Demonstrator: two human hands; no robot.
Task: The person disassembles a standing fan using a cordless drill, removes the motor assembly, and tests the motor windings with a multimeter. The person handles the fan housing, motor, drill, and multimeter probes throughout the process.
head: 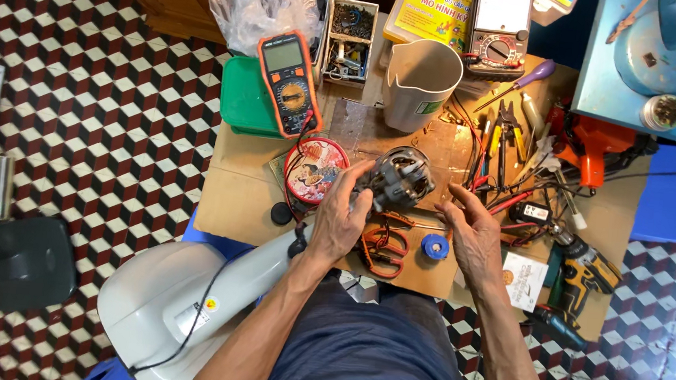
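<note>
Dark blue trousers (372,356) filled the bottom of the view, and from them both forearms reached up to a grey electric motor (398,177) that sat on a sheet of cardboard (232,189) laid over the tiled floor. Left hand (341,215) had its grip closed around the motor's near left side, fingers curled against the housing. Right hand (471,233) lay just to the right of the motor, grip released, fingers spread and not touching it (the thumb pointed toward the motor). Just below the motor lay orange-handled scissors (383,249), and beside them, to the right, a small blue tape roll (434,246). Left of the motor sat a round red tin lid (316,170), and above that an orange multimeter (289,82) resting partly on a green box (244,100). Above the motor stood a cream plastic jug (421,83). Well to the lower right of the motor lay a cordless drill (583,277). A white fan stand (174,298) stretched away to the motor's lower left.
</note>
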